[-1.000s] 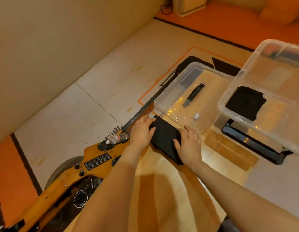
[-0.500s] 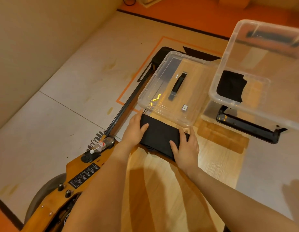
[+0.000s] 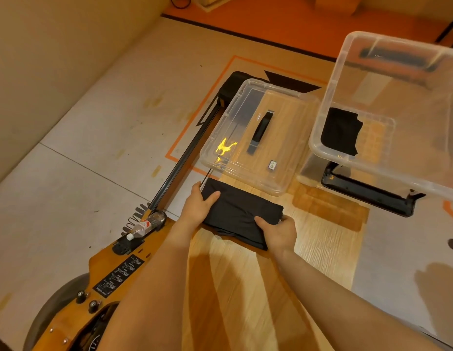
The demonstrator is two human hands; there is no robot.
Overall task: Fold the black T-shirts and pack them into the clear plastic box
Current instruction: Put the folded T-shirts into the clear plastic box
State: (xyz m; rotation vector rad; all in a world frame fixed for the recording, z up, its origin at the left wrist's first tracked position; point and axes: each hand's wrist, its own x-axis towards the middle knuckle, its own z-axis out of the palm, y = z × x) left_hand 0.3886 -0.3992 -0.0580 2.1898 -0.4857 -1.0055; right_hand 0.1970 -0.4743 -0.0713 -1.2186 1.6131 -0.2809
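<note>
Now: folded black T-shirt [image 3: 242,215] on wooden table [image 3: 245,287] | left hand [image 3: 199,207] and right hand [image 3: 280,233] pinch its ends | clear plastic box [image 3: 397,117] at right holds another shirt [image 3: 340,131]

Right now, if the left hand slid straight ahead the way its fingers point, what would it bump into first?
Probably the clear lid lying just beyond the folded black T-shirt that the left hand grips, though depth is hard to judge.
</note>
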